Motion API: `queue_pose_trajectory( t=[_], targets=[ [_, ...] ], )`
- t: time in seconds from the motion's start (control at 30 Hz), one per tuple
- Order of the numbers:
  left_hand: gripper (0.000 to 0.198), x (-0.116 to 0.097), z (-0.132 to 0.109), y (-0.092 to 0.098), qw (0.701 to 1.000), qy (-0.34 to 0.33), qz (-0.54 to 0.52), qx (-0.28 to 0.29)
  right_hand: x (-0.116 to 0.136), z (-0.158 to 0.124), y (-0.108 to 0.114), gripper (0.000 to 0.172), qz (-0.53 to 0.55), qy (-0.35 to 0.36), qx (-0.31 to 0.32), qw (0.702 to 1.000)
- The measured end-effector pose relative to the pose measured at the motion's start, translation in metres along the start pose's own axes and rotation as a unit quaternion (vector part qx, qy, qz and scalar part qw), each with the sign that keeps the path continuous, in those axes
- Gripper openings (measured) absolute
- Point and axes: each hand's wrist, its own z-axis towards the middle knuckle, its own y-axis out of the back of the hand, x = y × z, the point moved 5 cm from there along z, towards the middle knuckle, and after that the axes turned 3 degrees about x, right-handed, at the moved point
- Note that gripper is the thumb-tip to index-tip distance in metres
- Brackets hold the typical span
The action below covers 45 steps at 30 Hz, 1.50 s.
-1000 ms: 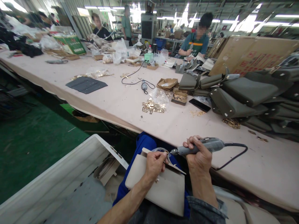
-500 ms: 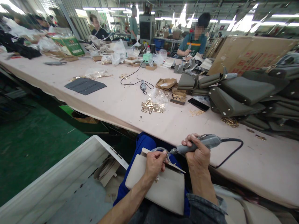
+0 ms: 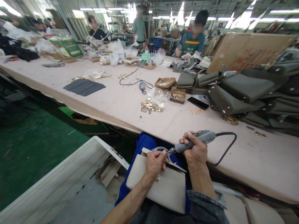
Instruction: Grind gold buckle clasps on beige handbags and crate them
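Observation:
A cream handbag (image 3: 169, 193) lies on my lap with its flap edge lifted and a small gold fitting (image 3: 158, 179) on its front. My right hand (image 3: 195, 148) is wrapped round a grey electric screwdriver (image 3: 203, 137), whose cord loops off to the right. The tool's tip points left and meets the fingertips of my left hand (image 3: 155, 161). Those fingers are pinched together at the flap edge; whatever small piece sits between them is too small to make out.
Gold metal fittings (image 3: 151, 106) lie heaped on the table (image 3: 121, 112), near a small box of hardware (image 3: 177, 96) and a phone (image 3: 198, 103). Dark olive bags (image 3: 245, 88) are piled at the right. A white bin (image 3: 70, 174) stands at my left. Co-workers are across the table.
The screwdriver and my right hand have shifted slightly left, the tip now at my left fingertips. My left hand keeps its pinch. A standing person in the background has turned and moved.

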Motion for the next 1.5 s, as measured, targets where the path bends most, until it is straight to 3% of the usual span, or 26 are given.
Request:
queue_pose_trajectory(
  t=[0.2, 0.37, 0.73, 1.1, 1.5],
  targets=[
    [0.045, -0.003, 0.0, -0.001, 1.0, 0.001, 0.01, -0.012, -0.006, 0.005, -0.001, 0.035, -0.004, -0.037, 0.003, 0.999],
    [0.044, -0.005, 0.0, -0.001, 0.999, 0.018, -0.04, -0.028, -0.01, 0.009, 0.004, 0.036, 0.001, -0.058, 0.001, 0.998],
    [0.043, -0.008, 0.001, -0.003, 0.992, 0.035, -0.099, -0.063, -0.006, 0.003, 0.017, 0.033, 0.05, -0.011, -0.037, 0.998],
    [0.048, -0.007, 0.002, -0.006, 0.993, 0.033, -0.079, -0.078, -0.015, 0.002, 0.024, 0.033, 0.077, -0.022, -0.045, 0.996],
    [0.043, -0.006, 0.001, -0.007, 0.992, 0.054, -0.104, -0.052, -0.013, 0.003, 0.029, 0.032, 0.083, -0.003, -0.071, 0.994]
  ],
)
